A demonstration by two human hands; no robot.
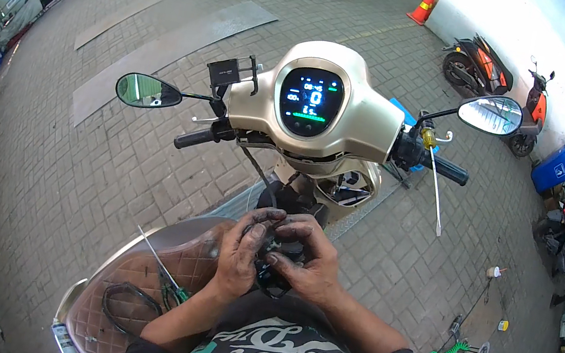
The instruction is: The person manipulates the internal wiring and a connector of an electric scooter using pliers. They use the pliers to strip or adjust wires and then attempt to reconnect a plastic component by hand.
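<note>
A small black part (pixel 269 271) sits near, held before the dark shirt (pixel 273 315) by the curled fingers of the left hand (pixel 238 256) and right hand (pixel 312 259). To the left, a green-handled screwdriver (pixel 180 295) lies on a brown quilted surface (pixel 87 320). Far ahead stands a gold scooter front (pixel 362 134) with a lit oval display (pixel 311 102).

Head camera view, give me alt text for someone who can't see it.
A person's smudged left hand and right hand hold a small black part. Ahead stands a pale gold scooter with a lit black display; at lower left, a green-handled tool lies on brown quilted padding.
</note>
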